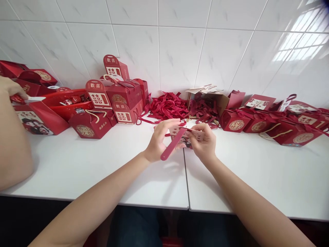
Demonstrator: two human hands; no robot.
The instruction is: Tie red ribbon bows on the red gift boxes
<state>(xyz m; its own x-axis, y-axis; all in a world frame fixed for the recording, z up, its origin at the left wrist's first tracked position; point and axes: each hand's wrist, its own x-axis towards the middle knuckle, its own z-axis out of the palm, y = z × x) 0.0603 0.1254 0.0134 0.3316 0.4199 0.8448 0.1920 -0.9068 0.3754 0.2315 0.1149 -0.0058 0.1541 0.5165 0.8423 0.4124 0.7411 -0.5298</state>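
A small box with a pale printed face (200, 136) is held between my two hands above the middle of the table. A flat dark-pink strap (172, 145) sticks out of its top toward me, its rounded end hanging free. My left hand (158, 141) wraps round the box's left side, fingers at the back and thumb low in front. On the right, my right hand (205, 141) pinches the box's top edge near the strap. The box's underside and back are hidden.
Red ribbons (169, 107) lie behind my hands, beside an open carton (223, 103) of straps. Red gift boxes (128, 94) are stacked left, others (235, 120) stand right. Another person's arm (14, 147) reaches in at far left near a red basket (83, 109). The white table (144, 181) meets a tiled wall.
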